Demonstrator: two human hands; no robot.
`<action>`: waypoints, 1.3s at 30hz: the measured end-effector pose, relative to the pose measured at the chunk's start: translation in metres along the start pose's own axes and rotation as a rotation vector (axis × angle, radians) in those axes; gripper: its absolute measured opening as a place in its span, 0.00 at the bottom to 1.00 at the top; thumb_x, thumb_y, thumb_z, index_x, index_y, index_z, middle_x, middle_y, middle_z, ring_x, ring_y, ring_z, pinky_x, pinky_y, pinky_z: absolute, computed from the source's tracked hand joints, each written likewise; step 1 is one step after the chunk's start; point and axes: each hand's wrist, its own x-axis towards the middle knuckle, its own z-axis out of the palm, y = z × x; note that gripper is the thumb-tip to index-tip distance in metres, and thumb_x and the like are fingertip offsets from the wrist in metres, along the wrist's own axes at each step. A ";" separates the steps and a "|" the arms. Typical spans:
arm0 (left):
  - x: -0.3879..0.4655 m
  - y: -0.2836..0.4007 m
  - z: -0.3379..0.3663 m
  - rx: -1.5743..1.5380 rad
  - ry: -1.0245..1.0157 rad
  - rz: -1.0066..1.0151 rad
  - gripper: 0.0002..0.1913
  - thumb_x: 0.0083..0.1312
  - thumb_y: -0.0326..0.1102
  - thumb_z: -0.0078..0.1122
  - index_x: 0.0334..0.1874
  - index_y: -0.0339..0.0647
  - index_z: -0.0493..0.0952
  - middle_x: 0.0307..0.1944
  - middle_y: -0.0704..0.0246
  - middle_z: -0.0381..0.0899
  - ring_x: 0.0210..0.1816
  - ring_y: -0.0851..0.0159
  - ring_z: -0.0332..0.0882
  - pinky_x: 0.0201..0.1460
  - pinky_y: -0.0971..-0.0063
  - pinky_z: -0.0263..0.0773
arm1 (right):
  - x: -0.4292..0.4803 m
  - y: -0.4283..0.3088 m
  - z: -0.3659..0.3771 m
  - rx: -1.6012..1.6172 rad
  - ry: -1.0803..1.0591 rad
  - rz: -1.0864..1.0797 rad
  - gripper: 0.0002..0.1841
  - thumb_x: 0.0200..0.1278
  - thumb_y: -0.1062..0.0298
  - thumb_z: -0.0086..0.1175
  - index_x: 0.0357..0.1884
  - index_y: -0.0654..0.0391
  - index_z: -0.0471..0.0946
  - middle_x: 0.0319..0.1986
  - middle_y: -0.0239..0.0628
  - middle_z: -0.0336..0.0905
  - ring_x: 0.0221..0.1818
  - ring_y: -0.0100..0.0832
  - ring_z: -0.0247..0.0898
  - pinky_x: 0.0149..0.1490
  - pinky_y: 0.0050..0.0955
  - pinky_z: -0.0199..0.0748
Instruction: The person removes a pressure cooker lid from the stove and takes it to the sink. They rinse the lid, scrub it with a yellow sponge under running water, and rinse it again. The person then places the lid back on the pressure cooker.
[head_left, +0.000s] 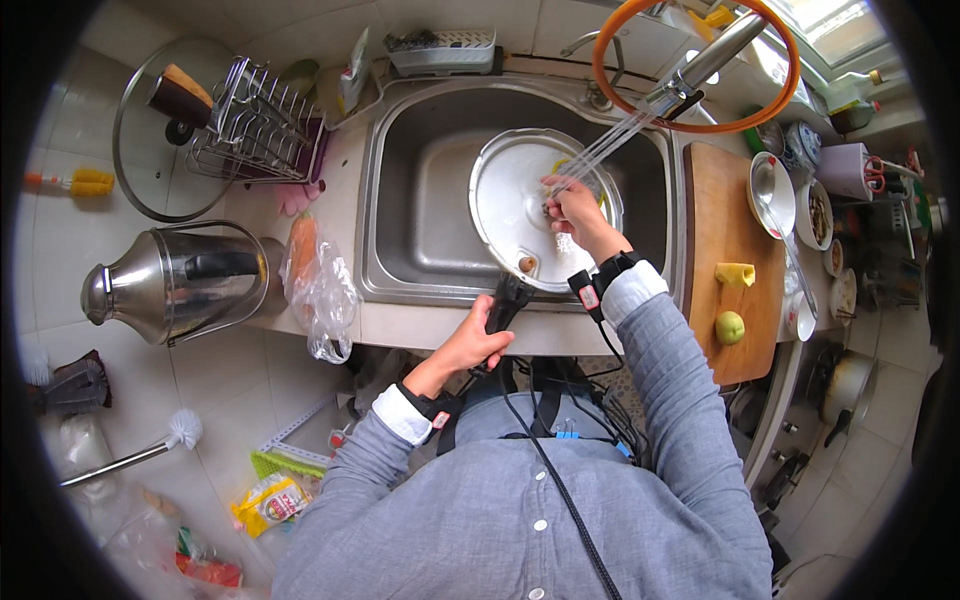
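My left hand grips the black handle of a pressure cooker lid. The lid is tilted over the stainless steel sink, its metal underside and notched rim facing me. A small brown round part shows near the handle. Water streams from the faucet down onto my right hand and the lid. The fingers of that hand are curled at the lid's middle; whether they hold anything is hidden. Something yellow-edged shows partly behind the hand.
An orange ring hangs around the faucet. To the right, a wooden cutting board bears a green round fruit and a yellow piece. Bowls stand beyond it. Left are a bagged carrot, a metal kettle and a dish rack.
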 end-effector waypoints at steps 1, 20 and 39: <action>0.000 0.000 -0.001 -0.003 -0.012 0.009 0.23 0.61 0.26 0.54 0.52 0.39 0.52 0.19 0.72 0.68 0.12 0.76 0.66 0.15 0.82 0.63 | -0.002 -0.002 -0.002 0.077 -0.034 0.023 0.14 0.64 0.69 0.44 0.49 0.57 0.72 0.23 0.28 0.68 0.20 0.20 0.63 0.21 0.20 0.61; 0.003 -0.007 0.013 -0.021 0.045 -0.048 0.28 0.60 0.25 0.53 0.58 0.39 0.48 0.17 0.70 0.67 0.12 0.74 0.65 0.13 0.78 0.63 | -0.086 -0.058 -0.047 -0.172 0.187 -0.886 0.12 0.49 0.67 0.64 0.35 0.60 0.77 0.27 0.38 0.79 0.30 0.33 0.77 0.38 0.26 0.74; 0.001 0.000 0.027 0.011 0.074 -0.050 0.23 0.60 0.24 0.52 0.53 0.38 0.51 0.18 0.70 0.67 0.12 0.75 0.65 0.14 0.80 0.63 | -0.028 -0.022 -0.232 -1.380 1.068 -0.388 0.16 0.53 0.62 0.60 0.43 0.54 0.73 0.41 0.45 0.73 0.45 0.47 0.71 0.46 0.43 0.72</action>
